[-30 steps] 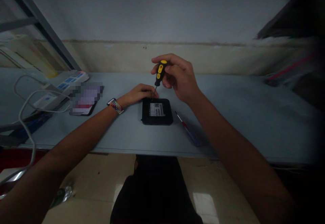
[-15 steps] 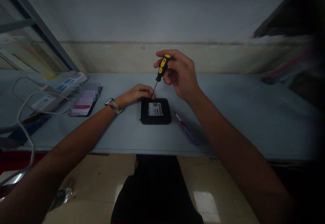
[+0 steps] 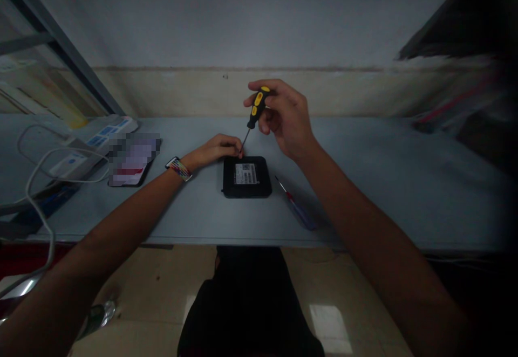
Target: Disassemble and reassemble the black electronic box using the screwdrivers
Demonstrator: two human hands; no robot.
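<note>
My right hand [image 3: 288, 114] is closed around the black and yellow handle of a screwdriver [image 3: 258, 108], its index finger reaching past the butt. The shaft slants down and left to the back edge of a flat black box [image 3: 246, 190]. A white printed label lies on the box's upper face. At that back edge my left hand [image 3: 222, 148] rests with curled fingers beside the screwdriver's tip; what they pinch, if anything, is hidden. A second screwdriver [image 3: 299, 210], with a translucent purple and red handle, lies just right of the box.
A phone [image 3: 135, 160] lies left of my left hand, in front of a white power strip [image 3: 95, 146]. White cables [image 3: 40, 200] loop down over the left front edge of the table [image 3: 404, 184]. A plastic bottle [image 3: 97, 316] lies on the floor; a wall rises behind the table.
The whole view has shifted very slightly. Both hands, the black and yellow screwdriver and the box keep nearly the same places relative to each other.
</note>
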